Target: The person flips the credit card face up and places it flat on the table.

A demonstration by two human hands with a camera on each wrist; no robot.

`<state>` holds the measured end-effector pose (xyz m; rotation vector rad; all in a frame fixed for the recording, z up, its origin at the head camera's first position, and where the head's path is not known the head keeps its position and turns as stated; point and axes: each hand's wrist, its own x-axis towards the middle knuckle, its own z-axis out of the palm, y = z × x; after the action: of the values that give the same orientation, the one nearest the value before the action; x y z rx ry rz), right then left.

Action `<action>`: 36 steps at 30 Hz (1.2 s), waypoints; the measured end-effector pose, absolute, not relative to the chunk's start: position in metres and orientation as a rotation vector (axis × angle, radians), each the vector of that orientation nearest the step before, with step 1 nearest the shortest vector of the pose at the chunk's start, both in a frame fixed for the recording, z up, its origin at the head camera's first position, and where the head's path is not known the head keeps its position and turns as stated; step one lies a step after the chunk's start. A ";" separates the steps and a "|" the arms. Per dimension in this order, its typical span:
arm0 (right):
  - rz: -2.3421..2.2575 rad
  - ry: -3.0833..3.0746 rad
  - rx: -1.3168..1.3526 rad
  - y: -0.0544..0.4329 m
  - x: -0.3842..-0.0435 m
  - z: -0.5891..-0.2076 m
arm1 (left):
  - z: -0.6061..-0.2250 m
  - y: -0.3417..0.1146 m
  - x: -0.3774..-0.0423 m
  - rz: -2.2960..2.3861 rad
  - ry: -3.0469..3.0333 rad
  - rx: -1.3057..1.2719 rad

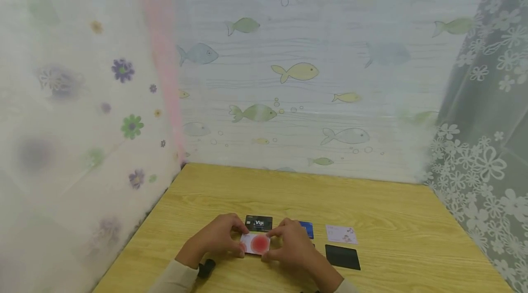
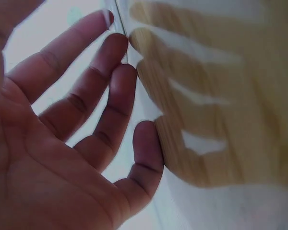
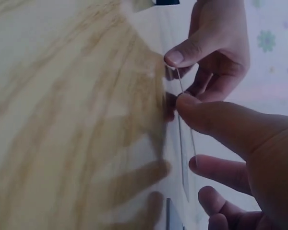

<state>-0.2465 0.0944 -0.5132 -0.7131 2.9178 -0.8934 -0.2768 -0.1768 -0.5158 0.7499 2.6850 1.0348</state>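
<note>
Pale hanging fabric with drawn fish [image 1: 350, 73] fills the upper middle of the frame, flanked by a flower-dotted white sheet [image 1: 78, 123] at the left and greyish cloth with white blossoms [image 1: 486, 169] at the right. Below them spreads a yellow wood-grain tabletop [image 1: 396, 224].

Near the bottom centre, both hands pinch a white card with a red disc [image 1: 259, 243]: the left hand [image 1: 218, 239] at its left edge, the right hand [image 1: 296, 246] at its right edge, each with thumb low and index finger high. Whether that card's lower edge touches the wood, I cannot tell. Seen from the left wrist, the left hand's other fingers are loosely bent and slightly apart.

Just above the pinched card lies a black "Vip" card [image 1: 258, 223]. A blue card [image 1: 307, 229] is partly hidden behind the right hand; farther right, a light pink card [image 1: 341, 234] lies above a plain black card [image 1: 343, 257].
</note>
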 end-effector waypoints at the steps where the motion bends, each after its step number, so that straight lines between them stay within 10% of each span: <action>1: -0.879 2.919 -0.690 0.094 -0.246 -0.513 | -0.516 -0.177 -0.276 1.028 2.691 0.741; 36: -0.500 3.043 -0.744 0.093 -0.246 -0.514 | -0.511 -0.177 -0.268 0.962 2.723 0.631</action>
<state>-0.2459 0.0931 -0.5144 -0.7442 3.0431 -0.4998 -0.2679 -0.1768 -0.5107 0.6307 2.7226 0.9623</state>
